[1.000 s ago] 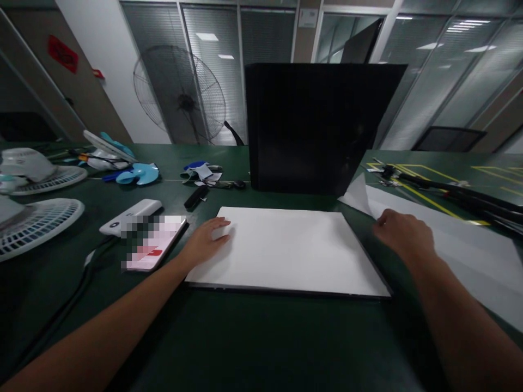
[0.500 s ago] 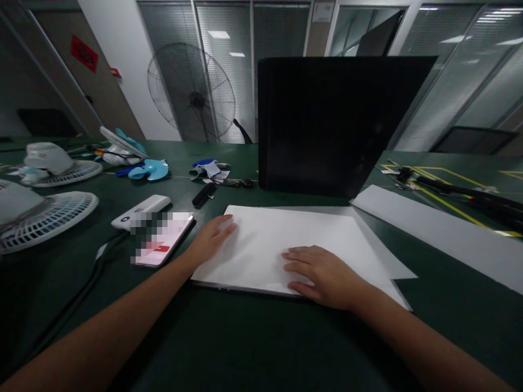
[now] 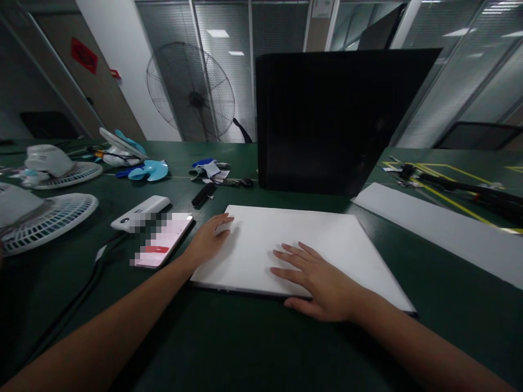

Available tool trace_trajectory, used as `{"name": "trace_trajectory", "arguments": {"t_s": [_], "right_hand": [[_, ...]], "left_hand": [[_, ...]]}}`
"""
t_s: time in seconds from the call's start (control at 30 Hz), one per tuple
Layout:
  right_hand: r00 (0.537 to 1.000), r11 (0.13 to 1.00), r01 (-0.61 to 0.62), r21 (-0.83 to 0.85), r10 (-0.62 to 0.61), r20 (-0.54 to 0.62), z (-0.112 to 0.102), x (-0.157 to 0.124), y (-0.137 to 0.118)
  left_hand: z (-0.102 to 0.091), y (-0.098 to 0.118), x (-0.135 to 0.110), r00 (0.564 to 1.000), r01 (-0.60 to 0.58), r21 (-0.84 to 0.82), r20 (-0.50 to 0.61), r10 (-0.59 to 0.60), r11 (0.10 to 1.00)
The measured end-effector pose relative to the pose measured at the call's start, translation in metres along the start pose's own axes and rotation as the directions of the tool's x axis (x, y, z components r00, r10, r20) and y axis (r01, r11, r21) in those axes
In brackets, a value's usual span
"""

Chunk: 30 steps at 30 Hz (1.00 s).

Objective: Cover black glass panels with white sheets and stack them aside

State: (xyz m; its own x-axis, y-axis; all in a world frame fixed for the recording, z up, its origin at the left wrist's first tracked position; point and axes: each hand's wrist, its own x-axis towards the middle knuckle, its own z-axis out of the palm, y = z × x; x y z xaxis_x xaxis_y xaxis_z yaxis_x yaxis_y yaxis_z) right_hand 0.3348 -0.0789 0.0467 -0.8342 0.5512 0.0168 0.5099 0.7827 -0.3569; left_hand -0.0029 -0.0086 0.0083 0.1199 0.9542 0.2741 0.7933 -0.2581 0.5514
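White paper (image 3: 327,226) lies in the middle of the green table (image 3: 245,348), a dark edge showing beneath it. From my seat, going left to right, I see a fan cover (image 3: 67,213), a white gadget (image 3: 139,214) and a phone (image 3: 174,231). Next, my left hand (image 3: 209,239) is loosely open at the paper's left edge, gripping nothing. My right hand (image 3: 321,286) is spread wide, palm down across the near edge, holding nothing; how hard it presses I can't tell. Half a second ago a loose corner jutted out to the right; now the outline looks even, so I judge the sheets lined up. Far right lies a spare sheet (image 3: 441,231).
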Motion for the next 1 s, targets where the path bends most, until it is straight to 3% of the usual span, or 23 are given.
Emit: {"name": "trace_trajectory", "arguments": {"t_s": [0.13, 0.43, 0.5, 0.57, 0.6, 0.63, 0.7, 0.73, 0.8, 0.9, 1.0], "right_hand": [[0.998, 1.000, -0.011, -0.006, 0.011, 0.056, -0.002, -0.001, 0.005], [0.997, 0.996, 0.078, 0.038, -0.078, -0.016, -0.004, -0.009, 0.016], [0.997, 0.998, 0.035, 0.060, -0.031, -0.074, -0.009, -0.015, 0.036], [0.962, 0.990, -0.143, 0.021, 0.144, -0.233, -0.017, -0.031, 0.068], [0.902, 0.957, -0.291, -0.017, 0.268, -0.339, -0.022, -0.043, 0.087], [0.809, 0.886, -0.459, -0.058, 0.390, -0.440, -0.027, -0.057, 0.108], [0.596, 0.662, -0.742, -0.110, 0.575, -0.561, -0.036, -0.090, 0.147], [0.514, 0.577, -0.811, -0.095, 0.626, -0.587, -0.040, -0.108, 0.163], [0.376, 0.441, -0.897, -0.045, 0.705, -0.602, -0.043, -0.139, 0.188], [0.202, 0.256, -0.966, 0.037, 0.837, -0.509, -0.041, -0.168, 0.204], [0.106, 0.142, -0.988, 0.056, 0.903, -0.416, -0.040, -0.175, 0.204]], "left_hand": [[0.001, 0.001, -0.001, 0.999, -0.003, 0.015, 0.032, 0.002, 1.000], [0.006, -0.010, 0.001, 0.987, -0.115, 0.105, 0.124, 0.102, 0.988], [0.006, -0.012, 0.001, 0.979, -0.153, 0.116, 0.153, 0.135, 0.981], [0.006, -0.011, 0.001, 0.973, -0.169, 0.110, 0.177, 0.148, 0.979], [0.006, -0.010, 0.000, 0.972, -0.166, 0.103, 0.183, 0.145, 0.981], [0.005, -0.009, 0.000, 0.973, -0.159, 0.095, 0.186, 0.139, 0.983], [0.004, -0.006, 0.000, 0.974, -0.146, 0.083, 0.185, 0.128, 0.986], [0.004, -0.005, 0.000, 0.975, -0.142, 0.079, 0.182, 0.126, 0.987], [0.004, -0.004, 0.000, 0.976, -0.139, 0.075, 0.181, 0.124, 0.987], [0.004, -0.005, 0.001, 0.975, -0.128, 0.077, 0.192, 0.112, 0.989], [0.006, -0.008, 0.002, 0.975, -0.126, 0.073, 0.195, 0.110, 0.989]]}}
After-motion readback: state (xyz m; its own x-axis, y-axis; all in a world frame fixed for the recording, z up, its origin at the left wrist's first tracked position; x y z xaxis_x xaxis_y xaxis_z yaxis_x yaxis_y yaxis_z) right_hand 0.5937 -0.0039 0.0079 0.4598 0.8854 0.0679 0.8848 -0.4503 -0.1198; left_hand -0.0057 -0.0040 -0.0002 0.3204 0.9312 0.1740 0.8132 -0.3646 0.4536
